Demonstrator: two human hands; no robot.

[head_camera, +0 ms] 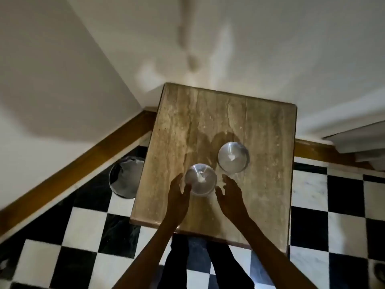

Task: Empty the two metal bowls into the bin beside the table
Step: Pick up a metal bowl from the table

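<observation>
Hands reach over the table from its near edge. The left hand and the right hand are both spread, one on each side of the near bowl, close to its rim but not clamped. A second bowl stands just beyond the right hand. Both hold a small white scrap. The bin sits on the floor, left of the left hand.

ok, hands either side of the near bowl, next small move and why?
Probably close both hands on the near bowl and lift. The left hand touches its rim, the right hand sits open just off it, it holds scraps, and the bin waits left of the table.
</observation>
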